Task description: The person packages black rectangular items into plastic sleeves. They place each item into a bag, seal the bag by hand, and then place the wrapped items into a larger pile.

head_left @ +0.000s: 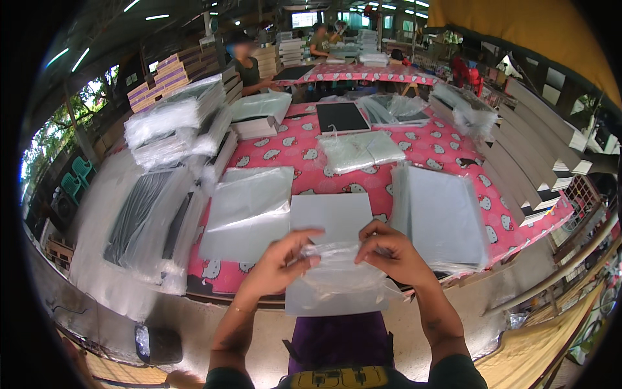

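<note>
A clear plastic bag (pixel 340 275) is bunched between my two hands in front of me. My left hand (pixel 280 262) pinches its left side between thumb and fingers. On the bag's right side, my right hand (pixel 391 251) grips the film in the same way. Under the bag lies a flat white board (pixel 329 212), its near end reaching past the table edge toward me. Beside my left hand is a plastic-covered white stack (pixel 249 211). A thicker stack of white pieces in clear plastic (pixel 444 214) lies to the right of my right hand.
Plastic-wrapped bundles (pixel 178 123) pile high at the left. Long grey stacks (pixel 531 152) line the right edge. Farther back on the pink patterned tablecloth (pixel 272 152) are a black panel (pixel 341 118) and a clear plastic packet (pixel 361 151). A person (pixel 246 68) stands across the table.
</note>
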The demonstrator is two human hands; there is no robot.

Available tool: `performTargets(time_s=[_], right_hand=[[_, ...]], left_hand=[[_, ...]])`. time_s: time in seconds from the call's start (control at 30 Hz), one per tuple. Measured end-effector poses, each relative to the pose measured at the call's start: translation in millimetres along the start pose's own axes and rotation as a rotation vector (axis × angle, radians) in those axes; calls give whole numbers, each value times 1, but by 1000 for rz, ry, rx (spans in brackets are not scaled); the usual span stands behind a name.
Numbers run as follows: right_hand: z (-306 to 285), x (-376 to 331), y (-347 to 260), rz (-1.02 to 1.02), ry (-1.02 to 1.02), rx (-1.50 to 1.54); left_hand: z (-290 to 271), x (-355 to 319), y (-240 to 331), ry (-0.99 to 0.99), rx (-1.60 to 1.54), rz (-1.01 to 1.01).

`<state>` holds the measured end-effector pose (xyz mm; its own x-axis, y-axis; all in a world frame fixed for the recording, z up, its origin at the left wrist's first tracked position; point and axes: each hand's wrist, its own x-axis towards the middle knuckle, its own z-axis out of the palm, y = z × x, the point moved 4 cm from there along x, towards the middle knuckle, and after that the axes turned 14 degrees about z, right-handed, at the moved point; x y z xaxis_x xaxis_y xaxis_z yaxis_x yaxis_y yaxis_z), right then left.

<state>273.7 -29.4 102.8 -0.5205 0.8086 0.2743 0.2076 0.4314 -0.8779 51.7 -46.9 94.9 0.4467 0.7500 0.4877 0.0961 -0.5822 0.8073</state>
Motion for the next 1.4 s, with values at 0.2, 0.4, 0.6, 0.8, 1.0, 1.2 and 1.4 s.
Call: performTargets(time_s=[0.2,0.4,0.6,0.8,1.0,1.2,1.4], right_hand=[[-1,-17,19,82,148,-766],[-10,-22,39,230,105,-1014],[-69,-32,32,285,398,-725],[-44,-51,15,478,394,-833],[-35,-67,55,228,-155,198],[-17,-62,57,208,-400,483],[-15,-51,31,268,-35,819]], left_hand=[[-4,3,26,-182,378,403],[2,11,7,-19,1051,204],[-17,19,9,290,1042,-2],[-28,-11,-7,89,1350,338],[-47,-30,16,18,-67,208],[-19,-22,31,-225,76,148],[-9,-50,-19,-14,-301,-589]])
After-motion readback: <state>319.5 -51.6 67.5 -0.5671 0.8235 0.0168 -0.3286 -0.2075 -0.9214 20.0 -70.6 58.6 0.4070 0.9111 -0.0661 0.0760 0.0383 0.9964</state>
